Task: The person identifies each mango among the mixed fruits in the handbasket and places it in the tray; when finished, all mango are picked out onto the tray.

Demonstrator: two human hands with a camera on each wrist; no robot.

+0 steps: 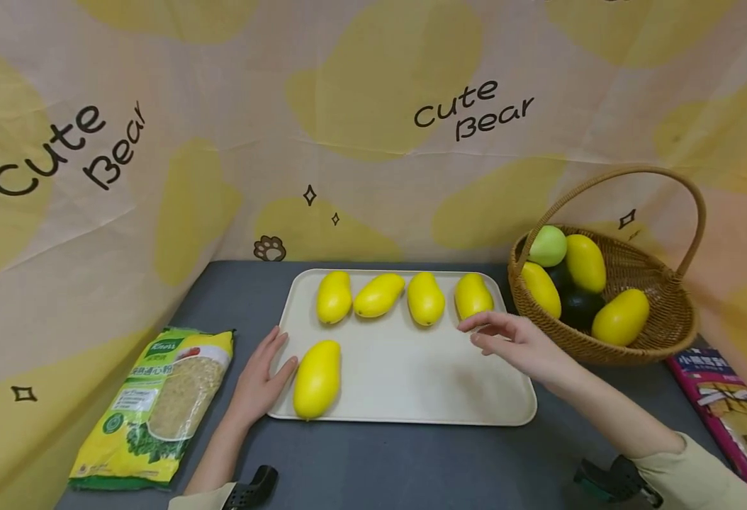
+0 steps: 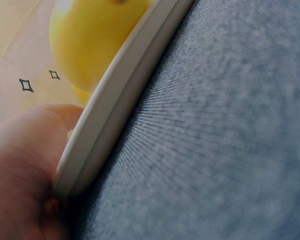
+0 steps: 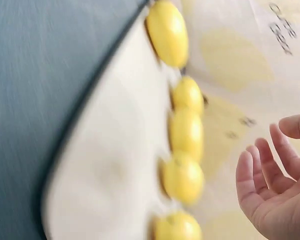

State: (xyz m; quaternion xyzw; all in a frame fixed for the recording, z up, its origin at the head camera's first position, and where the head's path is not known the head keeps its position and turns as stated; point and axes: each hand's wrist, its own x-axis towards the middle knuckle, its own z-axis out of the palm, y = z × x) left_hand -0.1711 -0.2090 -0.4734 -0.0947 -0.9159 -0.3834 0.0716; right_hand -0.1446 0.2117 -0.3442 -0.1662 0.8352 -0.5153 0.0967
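Observation:
A beige tray [image 1: 412,382] lies on the dark grey table. My left hand [image 1: 260,379] holds its left rim, thumb over the edge and fingers along the outside; in the left wrist view the thumb [image 2: 50,125] crosses the rim. Just beside that thumb, on the tray's front left, lies one yellow mango [image 1: 317,379]. Several more mangoes [image 1: 426,299] form a row along the tray's back. Above the tray's right side hovers my right hand [image 1: 520,345], near the rightmost mango [image 1: 473,294]. Its loosely bent fingers hold nothing in the right wrist view.
At the back right, a wicker basket [image 1: 660,312] with a tall handle holds yellow mangoes, a green fruit [image 1: 548,246] and dark fruit [image 1: 580,308]. A yellow-green Knorr bag [image 1: 156,407] lies left of the tray. A purple package [image 1: 724,411] lies at the right edge. A printed cloth hangs behind.

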